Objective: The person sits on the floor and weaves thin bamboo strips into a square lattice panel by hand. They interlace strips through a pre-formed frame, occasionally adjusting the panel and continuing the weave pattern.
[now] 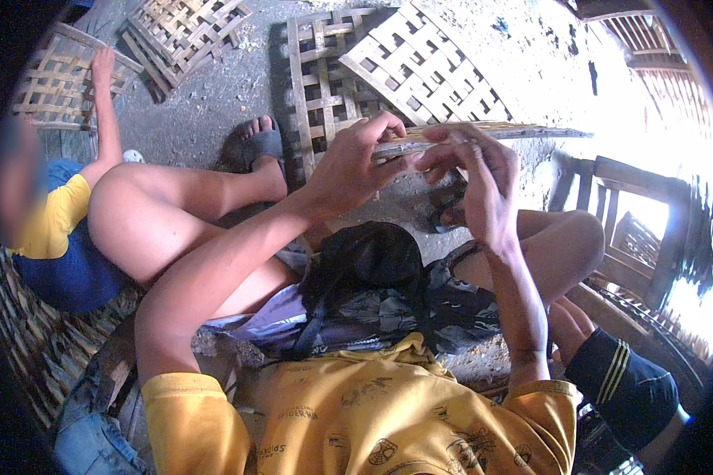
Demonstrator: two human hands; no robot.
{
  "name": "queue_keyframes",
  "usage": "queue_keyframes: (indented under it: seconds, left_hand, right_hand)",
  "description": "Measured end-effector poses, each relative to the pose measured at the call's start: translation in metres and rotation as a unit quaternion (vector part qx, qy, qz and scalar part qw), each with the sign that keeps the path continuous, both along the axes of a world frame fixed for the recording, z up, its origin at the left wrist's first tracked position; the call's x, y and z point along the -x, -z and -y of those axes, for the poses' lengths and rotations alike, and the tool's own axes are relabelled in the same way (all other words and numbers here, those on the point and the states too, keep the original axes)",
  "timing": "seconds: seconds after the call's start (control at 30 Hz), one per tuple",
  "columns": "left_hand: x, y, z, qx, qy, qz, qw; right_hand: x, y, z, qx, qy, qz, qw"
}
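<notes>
In front of my knees, both hands are on a narrow bundle of thin, grey and straw-coloured strips (531, 131), which look like split bamboo. My left hand (355, 158) has its fingers curled round the left end of the bundle. Close beside it, my right hand (485, 168) is bent over the strips with thumb and fingers pinched in. The bundle's tapering far end sticks out to the right, past my right hand. Just beyond my hands, a pale woven lattice panel (429, 62) lies partly over another lattice panel (325, 99).
More lattice panels (184, 36) lie at the far left. A person in a yellow and blue shirt (59, 214) sits at my left, one hand (103, 62) on a lattice panel (51, 87). A wooden frame (638, 186) stands at right, near another person's dark shorts (622, 392).
</notes>
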State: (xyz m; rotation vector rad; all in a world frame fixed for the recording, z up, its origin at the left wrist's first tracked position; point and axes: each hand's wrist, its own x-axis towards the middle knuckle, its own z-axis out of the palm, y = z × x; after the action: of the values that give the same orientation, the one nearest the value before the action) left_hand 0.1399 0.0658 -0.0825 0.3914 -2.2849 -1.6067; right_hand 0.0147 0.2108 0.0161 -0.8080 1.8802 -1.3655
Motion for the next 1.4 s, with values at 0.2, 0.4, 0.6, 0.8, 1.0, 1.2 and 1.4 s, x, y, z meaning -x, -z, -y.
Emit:
queue_keyframes:
  seconds: [0.2, 0.4, 0.6, 0.8, 1.0, 1.2, 1.4]
  left_hand:
    - [0.000, -0.010, 0.001, -0.015, 0.008, 0.067, 0.998]
    - [0.000, -0.006, 0.000, -0.038, 0.010, 0.061, 0.997]
    - [0.000, 0.000, 0.002, -0.007, 0.014, 0.030, 0.999]
    - [-0.001, -0.004, 0.001, -0.026, 0.011, 0.049, 0.998]
    - [0.000, -0.012, 0.002, -0.026, 0.009, 0.059, 0.998]
    - [0.001, 0.001, 0.002, -0.006, 0.011, 0.036, 0.999]
    - [0.002, -0.001, 0.002, -0.023, 0.015, 0.049, 0.998]
  right_hand:
    - [0.017, -0.010, -0.004, -0.064, -0.018, -0.118, 0.991]
    - [0.015, -0.005, -0.003, -0.066, -0.040, -0.085, 0.993]
    - [0.008, 0.006, 0.003, -0.063, -0.061, -0.050, 0.995]
    - [0.014, 0.017, -0.001, -0.085, -0.044, -0.129, 0.987]
    - [0.021, 0.008, -0.001, -0.067, -0.019, -0.052, 0.996]
    - [0.011, 0.016, 0.001, -0.037, -0.046, 0.025, 0.998]
    - [0.011, 0.020, 0.001, -0.058, -0.024, -0.059, 0.996]
